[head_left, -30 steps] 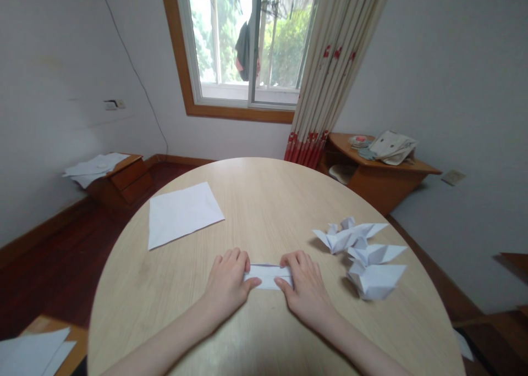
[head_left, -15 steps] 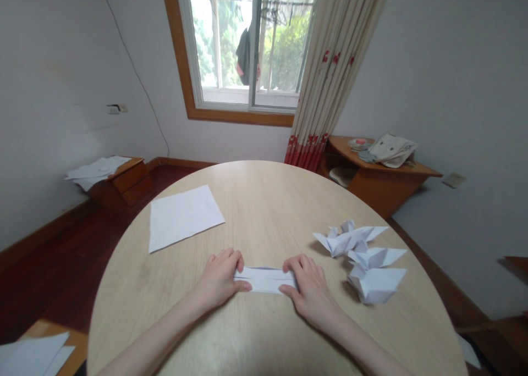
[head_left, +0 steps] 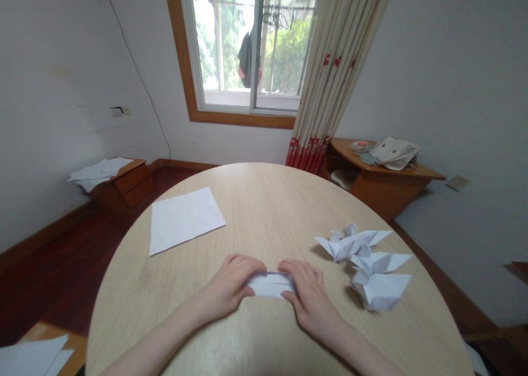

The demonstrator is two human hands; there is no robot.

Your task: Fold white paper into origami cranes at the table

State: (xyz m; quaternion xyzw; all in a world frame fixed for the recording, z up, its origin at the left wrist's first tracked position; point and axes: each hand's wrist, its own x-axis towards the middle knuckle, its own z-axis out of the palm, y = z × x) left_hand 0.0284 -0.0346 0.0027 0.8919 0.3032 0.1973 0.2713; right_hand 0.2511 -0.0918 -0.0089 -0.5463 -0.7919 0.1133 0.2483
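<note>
A narrow folded strip of white paper (head_left: 270,284) lies on the round wooden table (head_left: 264,211) just in front of me. My left hand (head_left: 233,281) covers its left end, fingers curled over the paper and thumb pinching its near edge. My right hand (head_left: 307,291) presses on the right end in the same way, fingers bent over the top. The two hands nearly touch above the strip, so only its middle shows.
A flat white sheet (head_left: 183,219) lies on the table's left side. Three folded paper figures (head_left: 371,266) cluster at the right. Low wooden cabinets stand by the left wall (head_left: 124,181) and right wall (head_left: 383,178). More paper (head_left: 33,354) sits at the bottom left.
My hands have slid toward each other along the strip, so less of the paper shows between them. The camera has tilted slightly downward.
</note>
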